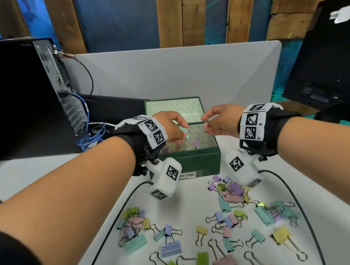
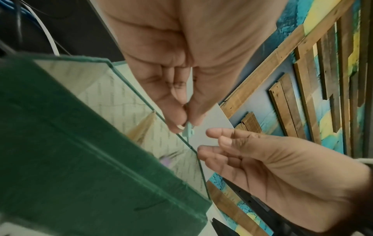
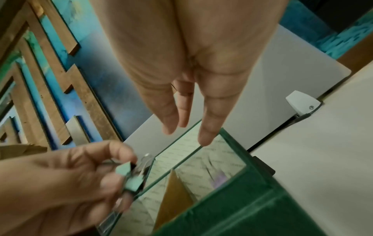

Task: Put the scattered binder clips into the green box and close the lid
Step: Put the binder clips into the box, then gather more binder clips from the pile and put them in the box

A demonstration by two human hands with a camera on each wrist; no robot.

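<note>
Mint binder clips [image 1: 186, 132] pinched in left hand [image 1: 170, 126] over green box [image 1: 190, 160]; right hand [image 1: 220, 120] loose, holding nothing

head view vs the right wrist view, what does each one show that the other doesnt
Only the head view shows the scattered binder clips left on the table, the handwritten label on the box front, the computer tower and the monitor.

Only the right wrist view shows the white bracket at the table edge, and up close that the left hand pinches two mint clips.

Both show the open green box with a purple clip inside, and the right hand holding nothing above it.
</note>
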